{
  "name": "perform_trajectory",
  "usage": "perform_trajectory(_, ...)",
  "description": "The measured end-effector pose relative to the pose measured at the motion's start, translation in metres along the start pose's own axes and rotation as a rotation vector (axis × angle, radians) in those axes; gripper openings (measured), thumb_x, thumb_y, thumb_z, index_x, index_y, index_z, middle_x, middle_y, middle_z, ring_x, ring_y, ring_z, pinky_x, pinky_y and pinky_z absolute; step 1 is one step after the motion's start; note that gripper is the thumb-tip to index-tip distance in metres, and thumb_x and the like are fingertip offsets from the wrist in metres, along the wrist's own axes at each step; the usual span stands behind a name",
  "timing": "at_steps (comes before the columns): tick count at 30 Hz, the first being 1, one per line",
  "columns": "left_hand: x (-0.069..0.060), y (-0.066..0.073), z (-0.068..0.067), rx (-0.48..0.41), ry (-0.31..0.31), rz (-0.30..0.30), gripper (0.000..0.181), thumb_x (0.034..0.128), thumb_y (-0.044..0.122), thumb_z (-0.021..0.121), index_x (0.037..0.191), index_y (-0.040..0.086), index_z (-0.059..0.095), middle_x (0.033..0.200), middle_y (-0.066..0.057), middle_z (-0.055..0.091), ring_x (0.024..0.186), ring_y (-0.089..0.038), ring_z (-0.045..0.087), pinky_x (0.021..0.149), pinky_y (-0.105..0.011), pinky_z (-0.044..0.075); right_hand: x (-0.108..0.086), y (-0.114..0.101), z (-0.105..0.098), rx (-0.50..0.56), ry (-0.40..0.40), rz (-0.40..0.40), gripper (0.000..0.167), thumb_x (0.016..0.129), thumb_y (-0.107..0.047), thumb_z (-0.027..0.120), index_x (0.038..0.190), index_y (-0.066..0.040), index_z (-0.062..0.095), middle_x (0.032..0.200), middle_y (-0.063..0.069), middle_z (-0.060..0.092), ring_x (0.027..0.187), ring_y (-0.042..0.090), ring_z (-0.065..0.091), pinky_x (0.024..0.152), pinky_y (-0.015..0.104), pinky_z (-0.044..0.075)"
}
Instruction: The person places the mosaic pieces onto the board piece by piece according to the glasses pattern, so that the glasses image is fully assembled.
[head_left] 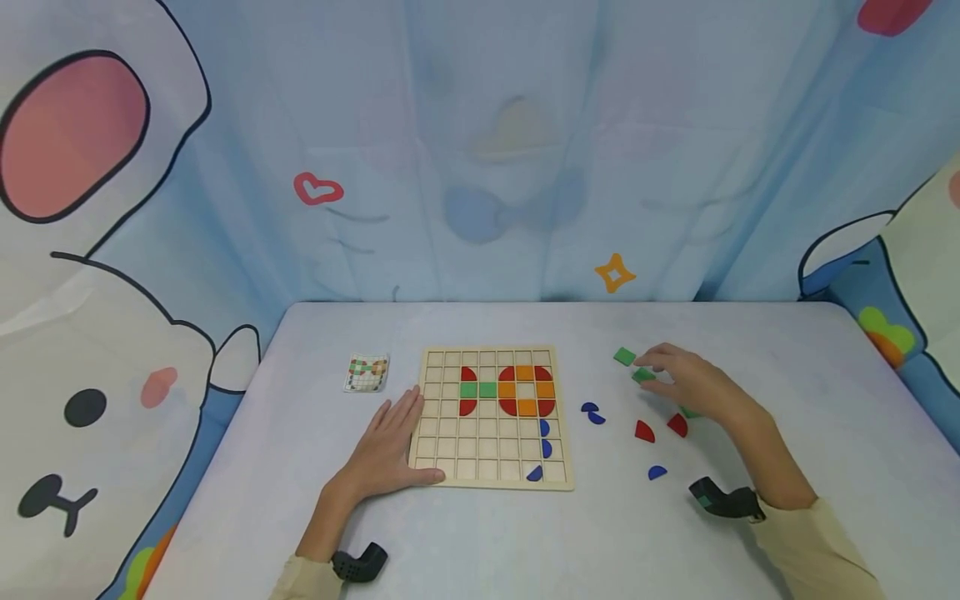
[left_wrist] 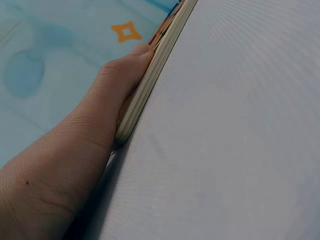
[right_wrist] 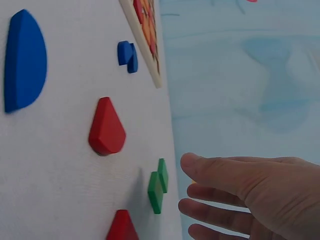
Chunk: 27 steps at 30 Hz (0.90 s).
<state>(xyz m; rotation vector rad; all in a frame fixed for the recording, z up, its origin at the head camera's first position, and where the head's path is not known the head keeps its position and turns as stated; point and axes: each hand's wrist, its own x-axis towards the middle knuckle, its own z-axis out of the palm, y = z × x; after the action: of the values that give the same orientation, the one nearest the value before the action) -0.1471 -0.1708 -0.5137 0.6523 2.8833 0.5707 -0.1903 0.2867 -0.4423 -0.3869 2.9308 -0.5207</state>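
Observation:
A wooden grid board (head_left: pixel 468 458) lies on the table, with red, orange, green and blue pieces set in some of its squares. My left hand (head_left: pixel 390 450) rests at its lower left corner, fingers straight along the left side and thumb on the front edge; the left wrist view shows the thumb (left_wrist: pixel 120 75) against the rim. Over the loose green square tiles (head_left: pixel 624 357) hovers my right hand (head_left: pixel 693 383), fingers slightly bent and nothing visible between them. In the right wrist view two green tiles (right_wrist: pixel 155 192) lie on the table, apart from the fingertips.
A small pattern card (head_left: pixel 367 372) lies left of the board. Right of it are loose blue half-circles (head_left: pixel 657 472) and red quarter-circles (head_left: pixel 644 432). Another green tile (head_left: pixel 690 412) is partly under the right hand. A printed curtain (head_left: pixel 487 167) hangs behind the table.

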Motion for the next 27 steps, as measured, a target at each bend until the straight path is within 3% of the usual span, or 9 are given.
perform_trajectory(14, 0.001, -0.001, 0.000, 0.016, 0.002, 0.003, 0.121, 0.0710, 0.078, 0.060, 0.157, 0.010, 0.009, 0.166, -0.001, 0.004, 0.154, -0.017, 0.006, 0.125, -0.045, 0.007, 0.005, 0.004, 0.010, -0.015, 0.014, 0.022, 0.037, 0.087, -0.017, 0.072, 0.120, -0.002, 0.066, 0.122, 0.024, 0.059, 0.111, 0.041, 0.058, 0.089, 0.056, 0.054)
perform_trajectory(19, 0.001, -0.001, 0.000, 0.021, -0.004, 0.001, 0.121, 0.0709, 0.079, 0.060, 0.157, 0.010, 0.009, 0.166, -0.001, 0.004, 0.154, -0.016, 0.005, 0.125, -0.045, 0.007, 0.007, 0.005, 0.015, -0.054, 0.029, 0.061, 0.031, 0.086, -0.016, 0.073, 0.112, -0.001, 0.070, 0.114, 0.023, 0.064, 0.106, 0.041, 0.061, 0.086, 0.054, 0.055)
perform_trajectory(27, 0.000, 0.000, -0.001, 0.015, 0.005, -0.003, 0.121, 0.0703, 0.079, 0.061, 0.157, 0.011, 0.009, 0.166, -0.001, 0.005, 0.154, -0.017, 0.006, 0.125, -0.045, 0.008, 0.009, 0.004, 0.020, -0.069, 0.073, 0.058, 0.018, 0.084, -0.010, 0.073, 0.099, 0.000, 0.071, 0.098, 0.017, 0.067, 0.095, 0.036, 0.064, 0.083, 0.050, 0.057)
